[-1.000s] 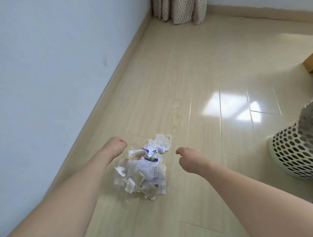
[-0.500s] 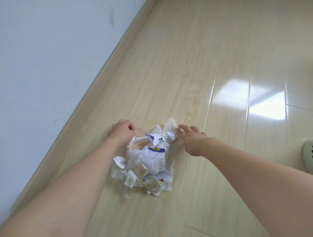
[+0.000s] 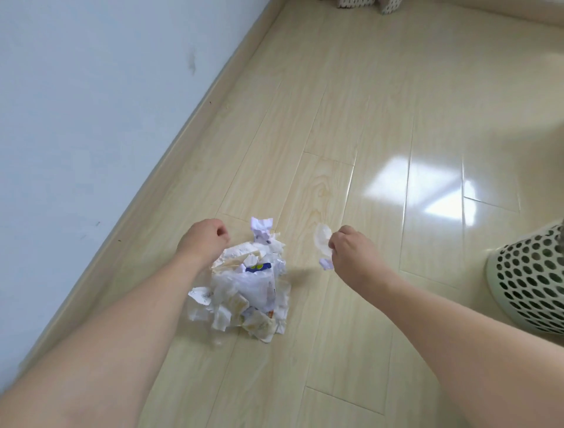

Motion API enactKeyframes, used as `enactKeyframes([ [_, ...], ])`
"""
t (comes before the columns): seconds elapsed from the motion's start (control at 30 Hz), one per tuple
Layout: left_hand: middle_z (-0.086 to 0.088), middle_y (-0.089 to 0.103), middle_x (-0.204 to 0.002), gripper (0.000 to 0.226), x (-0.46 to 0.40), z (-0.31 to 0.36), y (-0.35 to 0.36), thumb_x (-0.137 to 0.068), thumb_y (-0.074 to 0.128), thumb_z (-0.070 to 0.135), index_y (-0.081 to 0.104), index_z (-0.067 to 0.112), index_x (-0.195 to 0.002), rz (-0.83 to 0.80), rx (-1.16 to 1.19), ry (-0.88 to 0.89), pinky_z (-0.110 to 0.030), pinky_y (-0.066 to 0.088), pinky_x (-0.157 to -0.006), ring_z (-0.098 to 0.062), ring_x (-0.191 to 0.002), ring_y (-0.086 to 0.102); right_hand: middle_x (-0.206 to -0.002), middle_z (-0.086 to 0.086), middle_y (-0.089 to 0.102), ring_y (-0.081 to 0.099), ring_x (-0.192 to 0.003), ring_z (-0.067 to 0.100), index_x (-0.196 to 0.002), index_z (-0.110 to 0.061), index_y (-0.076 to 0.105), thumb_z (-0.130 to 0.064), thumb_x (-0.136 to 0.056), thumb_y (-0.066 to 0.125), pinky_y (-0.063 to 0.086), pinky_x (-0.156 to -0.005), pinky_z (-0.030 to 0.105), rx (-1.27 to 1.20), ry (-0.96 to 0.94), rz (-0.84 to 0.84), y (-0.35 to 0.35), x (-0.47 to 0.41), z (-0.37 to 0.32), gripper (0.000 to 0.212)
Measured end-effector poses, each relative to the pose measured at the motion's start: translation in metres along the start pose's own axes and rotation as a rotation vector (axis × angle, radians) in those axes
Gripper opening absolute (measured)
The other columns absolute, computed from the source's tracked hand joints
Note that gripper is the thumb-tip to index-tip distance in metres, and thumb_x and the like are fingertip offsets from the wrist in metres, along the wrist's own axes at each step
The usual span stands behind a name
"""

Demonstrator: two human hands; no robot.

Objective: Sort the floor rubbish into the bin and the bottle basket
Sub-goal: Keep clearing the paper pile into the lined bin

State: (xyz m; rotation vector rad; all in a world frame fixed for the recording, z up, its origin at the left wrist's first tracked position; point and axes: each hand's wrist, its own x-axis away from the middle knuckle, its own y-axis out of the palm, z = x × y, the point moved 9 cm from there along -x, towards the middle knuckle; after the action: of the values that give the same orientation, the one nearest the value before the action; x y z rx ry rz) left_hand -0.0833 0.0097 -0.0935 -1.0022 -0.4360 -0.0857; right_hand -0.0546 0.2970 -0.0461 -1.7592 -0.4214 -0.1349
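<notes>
White crumpled scraps (image 3: 324, 248) sit pinched in the right hand (image 3: 351, 253), which is raised just right of the rubbish pile (image 3: 244, 284) on the floor (image 3: 351, 128); the small lower scrap could slip loose on the way to the perforated basket (image 3: 531, 281). Whether the curled left hand (image 3: 204, 241), at the pile's top edge, grips anything I cannot tell.

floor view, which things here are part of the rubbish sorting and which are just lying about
Part of the job:
- heap of crumpled white paper scraps
- white paper scrap pinched by right hand
- left hand, fingers curled
- pale perforated plastic basket

Just there:
- patterned fabric at far wall
</notes>
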Motion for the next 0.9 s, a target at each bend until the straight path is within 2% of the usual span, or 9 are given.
enactKeyframes([
  [0.1,0.001,0.066,-0.077,0.019,0.029,0.043,-0.045,-0.092,0.053,0.02,0.067,0.018,-0.079,0.065,-0.054,0.169,-0.035,0.05,-0.068,-0.024,-0.076,0.061,-0.093,0.004,0.053,0.053,-0.083,0.025,-0.103,-0.01,0.056,0.002,-0.085,0.049,0.037,-0.068,0.03,0.066,-0.07,0.139,-0.047,0.025,-0.01,0.022],
  [0.23,-0.006,0.061,-0.071,0.025,0.077,0.107,-0.103,-0.098,0.045,0.02,0.057,0.014,-0.077,0.107,-0.415,0.429,-0.037,0.048,-0.061,-0.032,-0.07,0.059,-0.105,0.007,0.057,0.057,-0.089,0.029,-0.121,-0.011,0.053,0.004,-0.09,0.04,0.047,-0.075,0.037,-0.031,-0.012,0.238,-0.106,0.06,-0.02,0.036],
  [0.37,-0.004,0.044,-0.06,0.023,0.126,0.155,-0.162,-0.098,0.042,0.014,0.046,0.014,-0.075,0.206,-0.58,0.529,-0.034,0.04,-0.055,-0.035,-0.064,0.053,-0.102,0.003,0.055,0.056,-0.087,0.023,-0.107,-0.011,0.064,-0.006,-0.097,0.038,0.044,-0.072,0.031,-0.166,0.1,0.307,-0.157,0.101,-0.022,0.028],
  [0.43,-0.006,0.043,-0.058,0.026,0.153,0.175,-0.197,-0.097,0.044,0.013,0.045,0.015,-0.071,0.291,-0.48,0.521,-0.036,0.042,-0.058,-0.037,-0.067,0.053,-0.098,0.002,0.055,0.054,-0.084,0.021,-0.101,-0.012,0.063,-0.011,-0.098,0.038,0.039,-0.068,0.029,-0.22,0.138,0.336,-0.183,0.129,-0.022,0.026],
  [0.53,-0.013,0.057,-0.064,0.027,0.19,0.201,-0.236,-0.094,0.046,0.015,0.051,0.01,-0.068,0.351,-0.134,0.458,-0.04,0.05,-0.063,-0.037,-0.069,0.06,-0.097,0.004,0.061,0.055,-0.085,0.022,-0.097,-0.012,0.061,-0.011,-0.095,0.037,0.041,-0.066,0.03,-0.294,0.206,0.365,-0.216,0.176,-0.009,0.024],
  [0.6,-0.009,0.066,-0.072,0.023,0.212,0.219,-0.245,-0.093,0.05,0.015,0.066,0.011,-0.077,0.311,0.146,0.412,-0.038,0.057,-0.066,-0.027,-0.065,0.069,-0.093,0.006,0.064,0.058,-0.083,0.024,-0.096,-0.013,0.061,-0.01,-0.093,0.038,0.047,-0.066,0.032,-0.356,0.264,0.397,-0.234,0.208,0.008,0.023],
  [0.67,-0.008,0.07,-0.077,0.019,0.237,0.246,-0.241,-0.093,0.053,0.014,0.071,0.012,-0.089,0.246,0.35,0.401,-0.036,0.06,-0.064,-0.022,-0.06,0.07,-0.09,0.006,0.065,0.06,-0.081,0.025,-0.096,-0.014,0.061,-0.01,-0.091,0.04,0.048,-0.064,0.032,-0.434,0.343,0.434,-0.247,0.243,0.033,0.022],
  [0.8,-0.014,0.066,-0.078,0.015,0.286,0.319,-0.206,-0.095,0.053,0.009,0.068,0.009,-0.09,0.121,0.494,0.464,-0.038,0.058,-0.06,-0.023,-0.056,0.066,-0.086,0.005,0.066,0.064,-0.077,0.023,-0.097,-0.019,0.061,-0.008,-0.087,0.047,0.043,-0.055,0.026,-0.648,0.517,0.511,-0.254,0.313,0.09,0.021],
  [0.9,-0.015,0.064,-0.076,0.017,0.325,0.381,-0.161,-0.095,0.053,0.007,0.066,0.011,-0.085,0.016,0.506,0.525,-0.037,0.055,-0.059,-0.027,-0.057,0.065,-0.082,0.001,0.063,0.065,-0.077,0.022,-0.098,-0.017,0.065,-0.005,-0.086,0.052,0.055,-0.067,0.032,-0.809,0.653,0.59,-0.242,0.371,0.137,0.021],
])
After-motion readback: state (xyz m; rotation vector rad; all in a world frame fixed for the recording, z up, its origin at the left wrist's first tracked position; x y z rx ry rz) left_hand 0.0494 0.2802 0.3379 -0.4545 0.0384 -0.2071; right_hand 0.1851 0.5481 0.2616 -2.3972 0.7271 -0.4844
